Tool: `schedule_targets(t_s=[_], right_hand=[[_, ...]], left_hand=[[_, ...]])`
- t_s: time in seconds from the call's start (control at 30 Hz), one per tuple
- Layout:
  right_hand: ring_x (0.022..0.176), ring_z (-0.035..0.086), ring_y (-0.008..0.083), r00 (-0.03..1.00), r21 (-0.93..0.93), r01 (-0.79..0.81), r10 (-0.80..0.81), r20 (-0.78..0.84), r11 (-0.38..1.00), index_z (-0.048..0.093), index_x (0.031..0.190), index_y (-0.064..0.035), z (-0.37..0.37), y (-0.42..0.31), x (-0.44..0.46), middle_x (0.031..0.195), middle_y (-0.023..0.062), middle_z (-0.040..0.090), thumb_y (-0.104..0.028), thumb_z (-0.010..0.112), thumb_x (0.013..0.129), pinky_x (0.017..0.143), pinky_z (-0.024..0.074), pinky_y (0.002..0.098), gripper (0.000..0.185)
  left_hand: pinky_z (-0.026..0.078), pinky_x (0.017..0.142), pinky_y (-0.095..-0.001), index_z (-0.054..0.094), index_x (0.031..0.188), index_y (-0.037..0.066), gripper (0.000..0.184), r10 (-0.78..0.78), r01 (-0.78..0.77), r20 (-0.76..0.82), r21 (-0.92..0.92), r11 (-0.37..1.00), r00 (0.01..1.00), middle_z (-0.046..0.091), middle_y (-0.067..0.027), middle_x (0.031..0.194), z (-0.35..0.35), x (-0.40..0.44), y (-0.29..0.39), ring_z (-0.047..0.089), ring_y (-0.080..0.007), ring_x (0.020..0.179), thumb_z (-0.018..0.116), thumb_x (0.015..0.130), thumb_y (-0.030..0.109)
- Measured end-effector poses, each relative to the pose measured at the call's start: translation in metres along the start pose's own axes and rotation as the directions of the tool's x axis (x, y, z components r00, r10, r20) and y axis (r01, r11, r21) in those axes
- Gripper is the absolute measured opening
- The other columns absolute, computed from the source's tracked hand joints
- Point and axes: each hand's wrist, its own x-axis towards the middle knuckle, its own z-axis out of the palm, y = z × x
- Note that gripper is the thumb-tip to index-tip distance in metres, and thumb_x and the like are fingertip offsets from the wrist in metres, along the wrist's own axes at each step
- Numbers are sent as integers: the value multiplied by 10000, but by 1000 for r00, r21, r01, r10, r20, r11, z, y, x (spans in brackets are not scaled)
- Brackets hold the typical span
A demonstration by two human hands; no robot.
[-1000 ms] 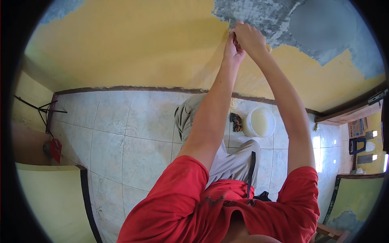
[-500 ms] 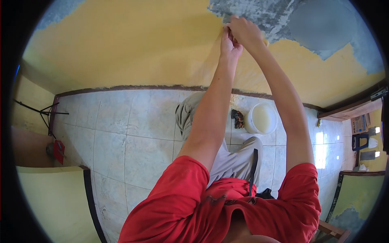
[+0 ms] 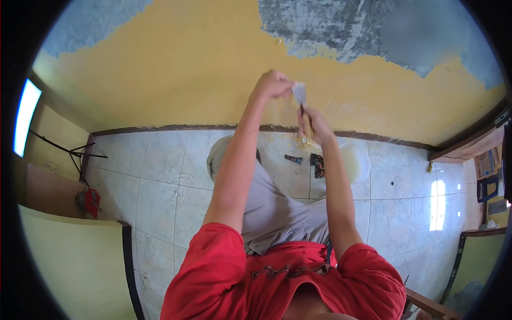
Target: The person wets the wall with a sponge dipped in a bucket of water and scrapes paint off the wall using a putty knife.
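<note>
In the head view my right hand [image 3: 316, 127] is closed round the handle of a scraper [image 3: 300, 95], its flat metal blade pointing up. My left hand [image 3: 274, 84] has its fingers drawn together at the blade's upper corner; motion blur hides what is between them. Both hands are in front of the yellow wall [image 3: 202, 80], below a bare grey patch [image 3: 320, 26] with a ragged paint edge. Paint flakes [image 3: 304, 142] lie on the floor at the wall's foot, below my right hand.
A white bucket [image 3: 356, 163] of pale liquid stands partly behind my right forearm. Beside it are a dark patterned cloth [image 3: 318, 166] and a small tool [image 3: 293, 159]. A black tripod [image 3: 80, 153] and red object [image 3: 92, 202] are left; a wooden board [image 3: 464, 151] is right.
Both hands have come down from the grey patch's edge and moved apart. The scraper's blade now shows between them. The view has shifted, bringing the small tool into sight.
</note>
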Motion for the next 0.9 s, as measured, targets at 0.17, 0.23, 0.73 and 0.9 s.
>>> schedule_targets(t_s=[0.17,0.23,0.73,0.9], right_hand=[[541,553,196,928,-731,167,-357,-110,661,522,753,-13,46,-40,14,569,88,500,-316,455,1011,517,431,374,404],[601,591,274,802,-811,375,-597,41,448,554,774,14,91,-89,46,602,168,521,-323,468,998,574,432,416,414],[431,560,229,833,-380,-431,198,-517,819,578,755,-36,-172,329,-51,584,108,564,-280,462,960,441,483,401,339],[486,520,184,867,-86,-311,245,-434,947,577,819,6,-106,245,-84,600,72,498,-202,554,921,510,533,384,232]], left_hand=[[568,687,-390,657,1086,57,497,-311,234,135,407,883,941,704,-73,1005,-7,-49,-16,692,-220,801,579,901,513],[566,688,-394,651,1120,53,540,-351,229,144,525,819,925,705,-81,1009,2,-48,-27,696,-236,823,545,907,538],[550,641,-340,662,1166,93,444,-117,-120,414,502,856,903,680,-79,1106,32,-61,18,683,-176,834,589,911,449],[555,669,-338,641,1216,120,438,-98,-119,314,604,788,944,665,-76,1150,28,-32,13,671,-163,841,589,913,433]])
